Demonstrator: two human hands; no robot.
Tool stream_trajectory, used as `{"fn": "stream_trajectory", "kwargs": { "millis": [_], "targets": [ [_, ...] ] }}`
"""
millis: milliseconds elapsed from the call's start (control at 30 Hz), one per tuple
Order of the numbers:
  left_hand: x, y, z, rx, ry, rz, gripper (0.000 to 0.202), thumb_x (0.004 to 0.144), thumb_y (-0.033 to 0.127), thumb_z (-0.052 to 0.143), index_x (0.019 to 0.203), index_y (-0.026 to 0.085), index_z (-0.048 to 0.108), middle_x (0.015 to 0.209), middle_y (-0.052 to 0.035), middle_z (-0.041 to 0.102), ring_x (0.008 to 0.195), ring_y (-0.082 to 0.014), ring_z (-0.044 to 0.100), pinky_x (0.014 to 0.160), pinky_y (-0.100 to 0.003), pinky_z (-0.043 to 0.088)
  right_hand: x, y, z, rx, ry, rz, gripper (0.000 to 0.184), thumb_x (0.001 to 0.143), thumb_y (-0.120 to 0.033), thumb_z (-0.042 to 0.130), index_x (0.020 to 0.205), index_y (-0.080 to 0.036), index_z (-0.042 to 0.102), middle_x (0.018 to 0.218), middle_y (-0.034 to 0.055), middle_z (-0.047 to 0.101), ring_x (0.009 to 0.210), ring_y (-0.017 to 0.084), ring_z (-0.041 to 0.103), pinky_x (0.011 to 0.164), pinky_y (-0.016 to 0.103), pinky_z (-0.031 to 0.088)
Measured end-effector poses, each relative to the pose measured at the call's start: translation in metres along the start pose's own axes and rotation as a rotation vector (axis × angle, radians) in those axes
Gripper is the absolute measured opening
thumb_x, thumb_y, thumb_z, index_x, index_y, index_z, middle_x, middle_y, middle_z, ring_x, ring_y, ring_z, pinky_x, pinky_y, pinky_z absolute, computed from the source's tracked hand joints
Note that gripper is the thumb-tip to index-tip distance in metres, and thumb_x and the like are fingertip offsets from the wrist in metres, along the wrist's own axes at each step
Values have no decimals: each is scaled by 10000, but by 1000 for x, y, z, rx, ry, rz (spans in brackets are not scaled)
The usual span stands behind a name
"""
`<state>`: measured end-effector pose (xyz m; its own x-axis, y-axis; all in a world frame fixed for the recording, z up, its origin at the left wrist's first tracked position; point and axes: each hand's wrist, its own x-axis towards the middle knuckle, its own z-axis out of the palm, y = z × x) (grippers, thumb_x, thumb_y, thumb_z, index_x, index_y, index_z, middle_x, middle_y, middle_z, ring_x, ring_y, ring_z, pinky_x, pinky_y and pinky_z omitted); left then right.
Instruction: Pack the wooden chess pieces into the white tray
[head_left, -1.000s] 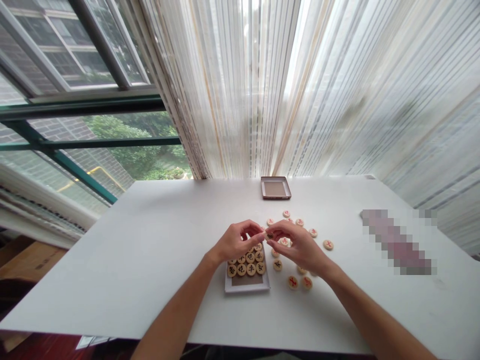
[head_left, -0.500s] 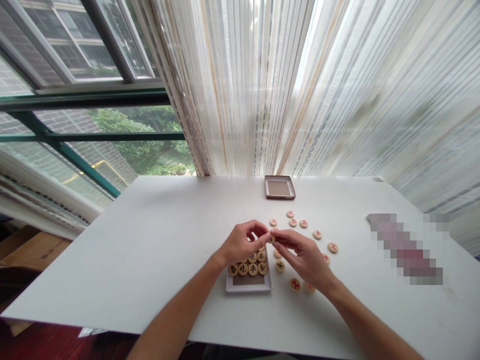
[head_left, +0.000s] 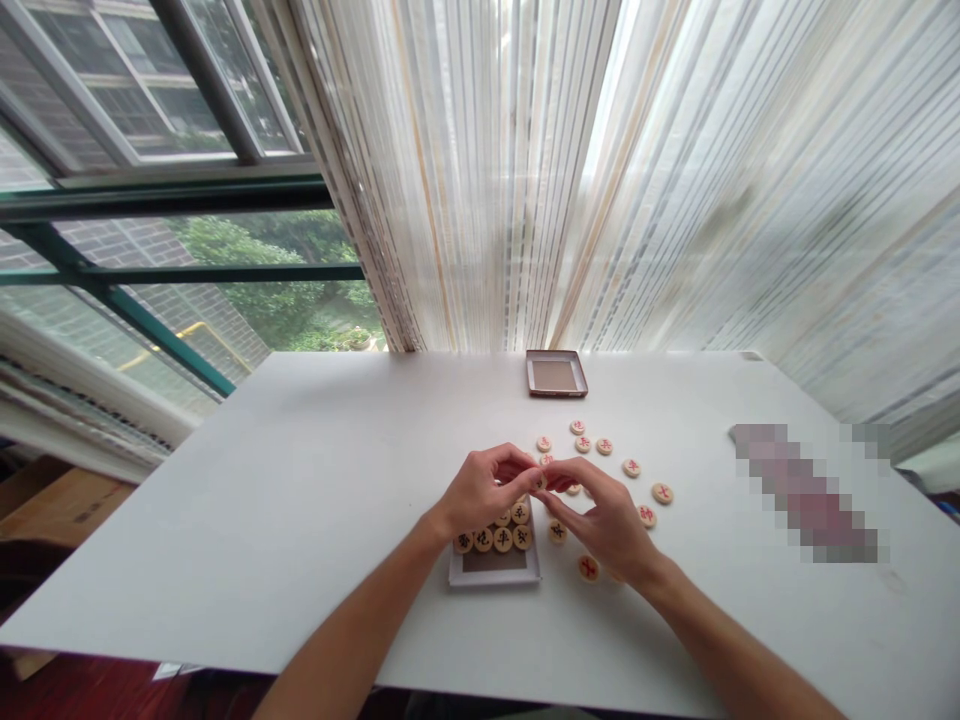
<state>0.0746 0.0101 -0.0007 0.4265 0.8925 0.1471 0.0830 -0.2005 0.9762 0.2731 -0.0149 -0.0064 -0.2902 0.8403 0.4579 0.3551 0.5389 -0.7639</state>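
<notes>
My left hand (head_left: 480,490) and my right hand (head_left: 600,515) meet fingertip to fingertip above a shallow white tray (head_left: 493,572). Both pinch a small round wooden chess piece (head_left: 539,482) between them. The tray holds several round pieces with black characters (head_left: 493,538) set in rows. Loose round pieces with red characters (head_left: 631,467) lie scattered on the white table (head_left: 300,480) to the right of the tray, some partly hidden under my right hand.
A dark-rimmed box lid (head_left: 556,373) lies at the far edge of the table by the striped curtain (head_left: 600,170). A blurred-out object (head_left: 806,490) sits on the right side. An open window (head_left: 150,250) is at the left.
Both hands have sunk slightly toward the tray and stay joined at the fingertips on the piece. The camera view shifted a little.
</notes>
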Motion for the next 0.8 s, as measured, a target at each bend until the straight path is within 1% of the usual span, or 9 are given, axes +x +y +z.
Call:
{"fn": "stream_trajectory", "kwargs": {
  "millis": [133,233,300,433,567,700,800],
  "targets": [
    [0,1,-3,-13,-32,4,302,921,404,628,1029,127,680,964,-108,737,853,-219,735,740,-301,602,0,2,-1,-19,-2,-9,193,925,-301,634,1111,-251,651,956,61,697,821,210,666,730,361,591],
    [0,0,-4,-62,-76,-8,311,923,387,629,1090,126,649,967,-118,733,865,-230,741,765,-328,606,-1,4,-1,-18,13,-5,208,931,-295,621,1134,-249,639,977,69,697,830,213,668,735,365,592],
    [0,-1,-3,-55,-92,-4,314,915,378,643,1111,133,629,957,-114,732,861,-225,740,772,-330,604,-1,5,0,-15,7,-2,207,929,-283,626,1133,-249,636,980,67,695,838,212,670,741,362,592],
    [0,-3,-2,31,-72,5,296,884,383,680,1059,150,632,895,-81,728,781,-185,720,701,-280,584,-2,6,1,4,-8,-10,192,925,-256,628,1116,-255,640,971,52,700,840,203,677,745,342,597],
    [0,-4,-2,19,-43,-25,299,866,413,698,983,147,629,839,-68,723,743,-182,715,677,-278,581,-2,5,3,-3,-32,-14,173,932,-248,612,1100,-259,652,938,46,707,830,205,680,752,346,594],
    [0,-2,-3,-34,-44,-46,307,892,439,659,961,141,629,867,-82,724,737,-193,724,654,-286,586,-2,5,3,-17,-46,-16,175,934,-248,601,1099,-261,660,932,46,710,820,207,683,750,356,598],
    [0,-2,-5,-56,-75,-39,288,921,412,627,1003,137,630,919,-101,728,764,-198,730,692,-304,590,-2,6,2,-21,-31,-16,194,935,-254,602,1123,-261,649,937,48,714,821,209,683,738,357,596]
  ]
}}
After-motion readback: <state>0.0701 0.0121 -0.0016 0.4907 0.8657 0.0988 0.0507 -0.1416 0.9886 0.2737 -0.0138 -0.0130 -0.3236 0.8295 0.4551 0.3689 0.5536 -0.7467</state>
